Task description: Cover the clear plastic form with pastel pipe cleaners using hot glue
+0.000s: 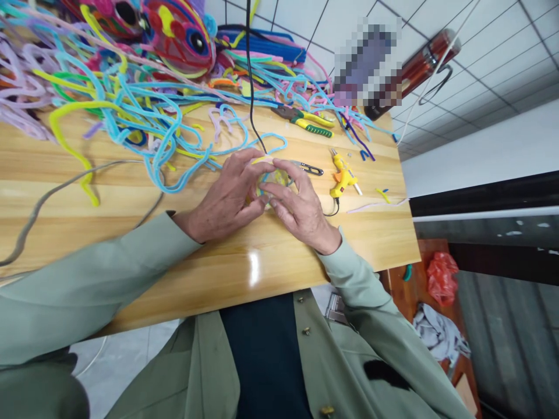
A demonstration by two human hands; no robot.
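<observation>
My left hand (229,195) and my right hand (299,209) meet over the wooden table (131,198), fingers closed around a small round yellow and light-blue pipe-cleaner piece (273,177). Both hands pinch it from either side, and most of it is hidden under the fingers. A light-blue pipe cleaner (209,151) trails from the piece toward the tangled pile. Small snips (310,169) lie just right of my fingertips. A yellow glue gun (343,177) lies further right.
A large tangle of coloured pipe cleaners (109,87) covers the far left of the table, with colourful fish-like figures (183,35) behind. Green-handled pliers (312,123) lie at the back. A black cable (250,70) hangs down. A dark bottle (414,67) stands far right.
</observation>
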